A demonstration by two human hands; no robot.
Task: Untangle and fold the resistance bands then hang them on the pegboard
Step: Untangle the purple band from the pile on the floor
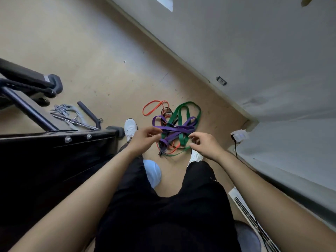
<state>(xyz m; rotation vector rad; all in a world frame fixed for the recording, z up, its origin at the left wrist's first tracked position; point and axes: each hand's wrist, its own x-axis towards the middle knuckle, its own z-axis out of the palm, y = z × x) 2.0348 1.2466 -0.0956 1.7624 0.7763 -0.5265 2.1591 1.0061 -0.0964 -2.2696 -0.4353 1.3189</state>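
A tangle of resistance bands lies on the tan floor between my feet and the wall. It holds a purple band, a green band, an orange band and a thin black band. My left hand hovers over the pile's left edge, its fingertips close to the purple band. My right hand hovers over the right edge near the green band. Both hands have loosely curled fingers and seem to hold nothing. No pegboard is in view.
A black gym machine frame stands at my left, with a chain and metal handle on the floor behind it. The grey wall runs along the right with an outlet. A plugged-in charger sits near the corner and a floor vent lies at lower right.
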